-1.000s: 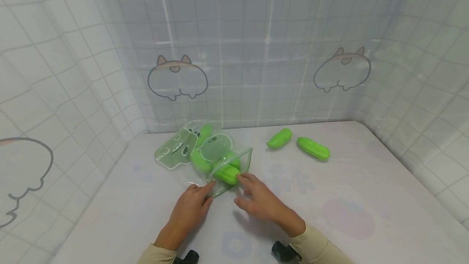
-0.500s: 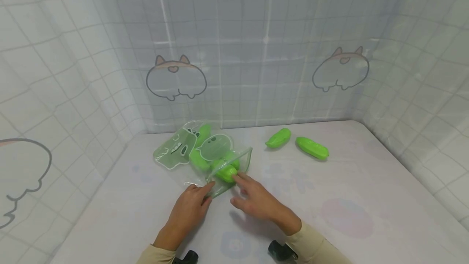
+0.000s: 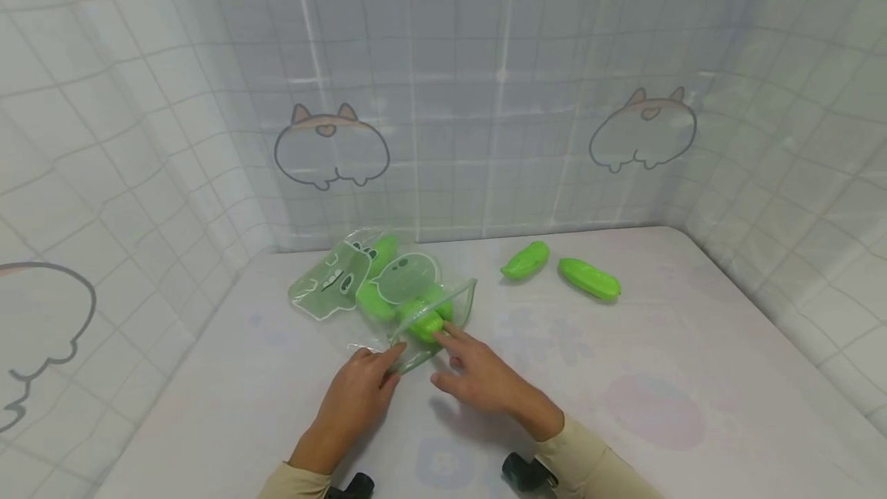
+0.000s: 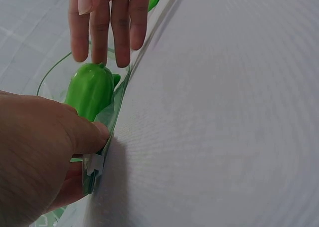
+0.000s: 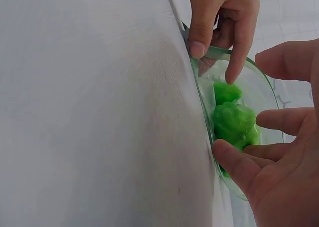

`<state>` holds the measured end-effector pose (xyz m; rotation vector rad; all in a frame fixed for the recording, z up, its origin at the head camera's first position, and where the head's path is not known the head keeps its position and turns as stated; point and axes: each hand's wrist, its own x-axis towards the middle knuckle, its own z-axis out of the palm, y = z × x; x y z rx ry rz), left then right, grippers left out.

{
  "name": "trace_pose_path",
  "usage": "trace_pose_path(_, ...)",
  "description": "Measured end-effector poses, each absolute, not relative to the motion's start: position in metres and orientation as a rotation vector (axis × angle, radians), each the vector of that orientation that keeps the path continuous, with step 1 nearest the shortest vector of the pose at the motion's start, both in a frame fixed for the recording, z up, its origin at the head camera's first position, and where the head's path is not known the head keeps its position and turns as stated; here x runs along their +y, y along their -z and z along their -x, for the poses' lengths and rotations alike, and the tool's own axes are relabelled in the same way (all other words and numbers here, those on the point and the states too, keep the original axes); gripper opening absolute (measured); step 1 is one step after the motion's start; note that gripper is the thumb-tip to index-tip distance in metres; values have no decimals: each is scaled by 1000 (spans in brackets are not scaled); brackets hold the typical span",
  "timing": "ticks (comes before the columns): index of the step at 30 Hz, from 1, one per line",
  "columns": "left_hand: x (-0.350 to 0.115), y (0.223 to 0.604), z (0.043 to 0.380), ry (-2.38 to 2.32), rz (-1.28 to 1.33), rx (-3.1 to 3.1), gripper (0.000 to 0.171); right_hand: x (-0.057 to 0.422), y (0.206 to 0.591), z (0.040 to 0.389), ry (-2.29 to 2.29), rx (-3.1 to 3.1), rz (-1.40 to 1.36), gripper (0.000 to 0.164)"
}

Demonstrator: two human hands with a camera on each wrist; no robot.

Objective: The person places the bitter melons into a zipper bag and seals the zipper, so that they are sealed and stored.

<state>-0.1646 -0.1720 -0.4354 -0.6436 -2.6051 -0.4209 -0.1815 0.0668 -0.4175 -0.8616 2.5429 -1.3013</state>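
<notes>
A clear zip bag (image 3: 331,287) with green cartoon prints lies on the table, its mouth turned toward me. My left hand (image 3: 356,395) pinches the near edge of that mouth between thumb and fingers. Just inside the opening sits a bright green ribbed gourd (image 4: 89,91), like a bitter melon. My right hand (image 3: 485,376) reaches to it from the right, nearly straight fingertips at its end. Deeper in the bag lie several more green gourds (image 3: 376,303), partly hidden by the prints.
Two loose green gourds, a pointed one (image 3: 527,261) and a longer one (image 3: 589,279), lie at the back right of the table (image 3: 658,345). A white gridded curtain (image 3: 485,98) rises behind the table and on both sides.
The gourd at the bag's mouth has slid a little farther in, to the left, with my right hand's fingertips following it. My left hand stays at the bag's edge.
</notes>
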Motion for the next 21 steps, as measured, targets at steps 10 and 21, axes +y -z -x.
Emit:
trace_pose_path(10,-170,432,165,432,648,-2620,48,66,419,183,1288,2535,861,66)
trace_pose_path(21,-170,432,164,427,642,-2620,48,65,421,185,1289,2503,828,67)
